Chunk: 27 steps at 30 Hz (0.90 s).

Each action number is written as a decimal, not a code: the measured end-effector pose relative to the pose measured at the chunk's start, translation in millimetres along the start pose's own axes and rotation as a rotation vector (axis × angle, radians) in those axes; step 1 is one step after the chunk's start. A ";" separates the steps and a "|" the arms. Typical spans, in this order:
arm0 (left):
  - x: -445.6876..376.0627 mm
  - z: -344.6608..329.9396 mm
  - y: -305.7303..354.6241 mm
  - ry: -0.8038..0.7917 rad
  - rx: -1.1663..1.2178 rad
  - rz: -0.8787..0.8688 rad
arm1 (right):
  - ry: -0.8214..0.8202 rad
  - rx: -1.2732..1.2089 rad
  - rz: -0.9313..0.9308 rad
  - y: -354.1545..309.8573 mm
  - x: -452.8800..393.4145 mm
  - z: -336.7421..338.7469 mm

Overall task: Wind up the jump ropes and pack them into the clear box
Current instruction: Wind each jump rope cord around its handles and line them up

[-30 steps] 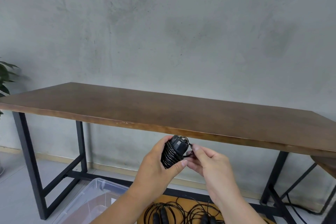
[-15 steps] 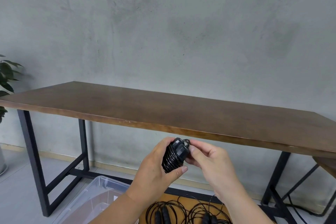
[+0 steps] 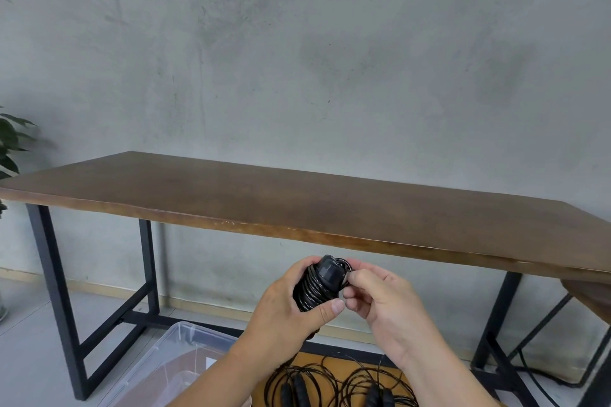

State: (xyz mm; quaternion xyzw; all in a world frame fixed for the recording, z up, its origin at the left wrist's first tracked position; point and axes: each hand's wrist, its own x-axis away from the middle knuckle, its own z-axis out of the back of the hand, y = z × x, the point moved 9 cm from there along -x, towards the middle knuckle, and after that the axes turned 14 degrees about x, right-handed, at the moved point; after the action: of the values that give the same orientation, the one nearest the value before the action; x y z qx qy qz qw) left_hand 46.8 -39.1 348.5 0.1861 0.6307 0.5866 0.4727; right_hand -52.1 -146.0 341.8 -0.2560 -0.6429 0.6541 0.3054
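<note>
Hands, left (image 3: 284,307) and right (image 3: 386,304), gripping one wound jump rope (image 3: 319,284), two loose ropes (image 3: 334,387) below, one clear box (image 3: 185,337)

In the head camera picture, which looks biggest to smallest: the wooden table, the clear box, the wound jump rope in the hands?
1. Wooden table, by far the largest.
2. Clear box, though the frame edge and an arm hide part of it.
3. Wound jump rope, smallest, even though it is nearest the camera.

The wound jump rope (image 3: 318,285) was black, cord and handles alike. Below it, the loose ropes (image 3: 337,387) were black too, lying on an orange-brown surface (image 3: 330,361). Left of the wound rope, the box (image 3: 180,349) was clear plastic. Above it, the table (image 3: 297,201) had a dark brown wood top with black legs. Behind the table, the wall (image 3: 297,59) was mottled grey, and at the table's left end the plant (image 3: 10,145) was dark green.
</note>
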 end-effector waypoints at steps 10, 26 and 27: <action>4.9 2.4 -2.5 0.021 0.013 0.036 | 0.078 0.168 0.037 -5.7 11.0 3.8; 8.4 10.6 0.9 0.087 0.156 0.124 | 0.079 0.418 0.015 -6.3 16.7 8.6; 8.1 10.9 -1.3 0.091 0.232 0.155 | 0.087 0.430 0.013 -4.4 16.6 10.6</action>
State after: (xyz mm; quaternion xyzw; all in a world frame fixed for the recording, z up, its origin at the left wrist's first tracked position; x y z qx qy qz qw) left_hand 52.1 -26.9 345.7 0.2608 0.6987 0.5523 0.3725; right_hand -70.8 -141.3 347.6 -0.2171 -0.4733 0.7663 0.3763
